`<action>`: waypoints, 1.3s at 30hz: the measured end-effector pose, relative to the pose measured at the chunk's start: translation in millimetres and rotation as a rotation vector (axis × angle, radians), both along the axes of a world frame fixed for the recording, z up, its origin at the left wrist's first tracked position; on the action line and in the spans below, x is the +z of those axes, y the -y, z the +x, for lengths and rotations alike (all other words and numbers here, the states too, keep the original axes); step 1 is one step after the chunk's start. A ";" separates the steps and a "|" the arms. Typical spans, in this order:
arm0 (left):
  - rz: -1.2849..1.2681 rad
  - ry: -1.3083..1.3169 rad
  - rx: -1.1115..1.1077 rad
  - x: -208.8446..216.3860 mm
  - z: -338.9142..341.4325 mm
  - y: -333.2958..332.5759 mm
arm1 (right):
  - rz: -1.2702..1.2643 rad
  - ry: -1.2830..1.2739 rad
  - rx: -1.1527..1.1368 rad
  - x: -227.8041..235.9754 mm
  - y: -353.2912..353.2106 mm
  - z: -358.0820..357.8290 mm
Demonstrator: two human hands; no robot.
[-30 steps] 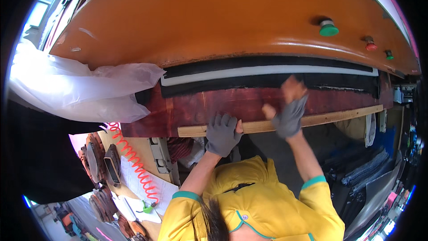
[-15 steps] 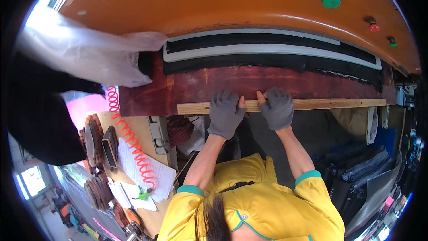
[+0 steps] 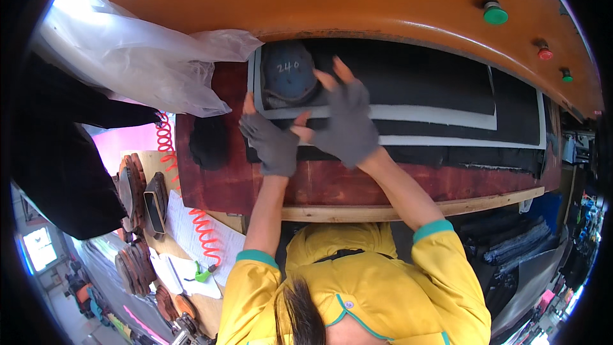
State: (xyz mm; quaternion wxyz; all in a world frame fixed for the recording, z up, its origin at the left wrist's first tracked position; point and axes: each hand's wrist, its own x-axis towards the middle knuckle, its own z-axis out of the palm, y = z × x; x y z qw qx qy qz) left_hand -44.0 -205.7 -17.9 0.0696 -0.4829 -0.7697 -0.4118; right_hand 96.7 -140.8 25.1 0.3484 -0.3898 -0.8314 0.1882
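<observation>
A dark, rounded die (image 3: 288,75) with chalk marks on its top lies at the left end of stacked black and white sheets (image 3: 408,80). My right hand (image 3: 348,115), in a grey fingerless glove, hovers at the die's right side with fingers apart. Just below the die, my left hand (image 3: 271,140) in the matching glove has its fingers spread, one pointing up by the sheets' left edge. Whether either hand touches the die or sheets I cannot tell. Beneath the stack is a dark red board (image 3: 217,188) with a wooden strip (image 3: 447,206) along its near edge.
An orange machine body (image 3: 319,0) with green and red push buttons overhangs the far side. Clear plastic film (image 3: 147,51) drapes at the left. A red coiled hose (image 3: 204,230) hangs beside several dies (image 3: 131,191) and paper sheets (image 3: 207,233). Dark sheet stacks (image 3: 511,243) stand lower right.
The red board and its sheets have come toward me from under the orange machine, bringing the die into view. Both hands have let go of the wooden strip and reached forward to the die.
</observation>
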 end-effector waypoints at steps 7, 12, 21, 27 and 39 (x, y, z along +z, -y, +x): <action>-0.190 0.118 -0.065 -6.0 -8.5 40.9 | -0.193 0.086 0.156 3.5 -1.8 -49.6; -0.157 -0.008 -0.136 -6.4 -5.1 63.4 | -0.466 -0.306 0.240 -0.5 3.9 -23.9; -0.019 0.075 -0.056 25.7 18.1 70.6 | -1.058 -0.830 0.233 14.8 -6.4 -9.0; -0.223 0.200 -0.021 21.7 17.7 63.2 | -1.205 -1.033 0.179 15.8 -12.2 -0.1; -0.024 -0.057 0.010 1.7 46.0 76.6 | -0.103 0.178 -0.054 1.2 37.9 67.6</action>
